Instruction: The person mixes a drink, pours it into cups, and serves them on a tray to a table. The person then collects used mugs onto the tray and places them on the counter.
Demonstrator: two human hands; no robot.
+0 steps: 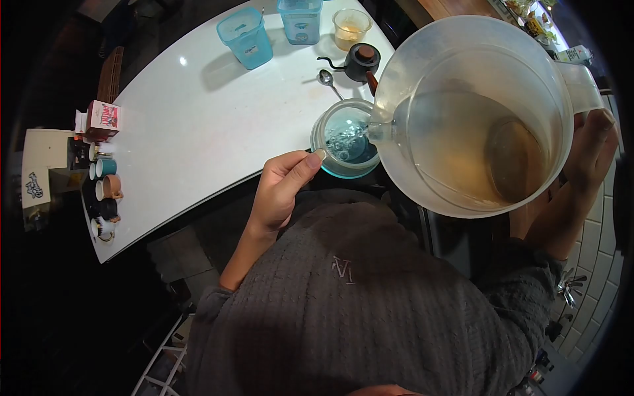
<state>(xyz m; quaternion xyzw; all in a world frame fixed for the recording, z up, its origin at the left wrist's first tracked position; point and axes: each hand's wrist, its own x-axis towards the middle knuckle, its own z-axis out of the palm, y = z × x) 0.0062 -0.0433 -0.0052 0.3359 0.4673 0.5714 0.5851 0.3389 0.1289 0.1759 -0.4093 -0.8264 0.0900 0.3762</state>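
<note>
My right hand (pixel 590 148) is wrapped around the handle of a large translucent plastic pitcher (pixel 456 152). The pitcher is tilted, its spout over a round bluish clear container (pixel 348 173) near the counter edge. Clear liquid runs from the spout, and bubbles show inside the container. With thumb and fingers pinched together, my left hand (pixel 281 185) grips the container at its near left rim. Whether a handle sits between those fingers is hidden. Some liquid still lies in the pitcher. A spoon (pixel 326 78) rests just behind the container.
Beyond the spoon stands a black gooseneck kettle (pixel 362 63) with a wooden knob. Two blue plastic tubs (pixel 249 46) and a small clear cup (pixel 351 30) are at the back of the white counter (pixel 198 138). Several mugs (pixel 105 169) and a red box (pixel 104 119) line the left end.
</note>
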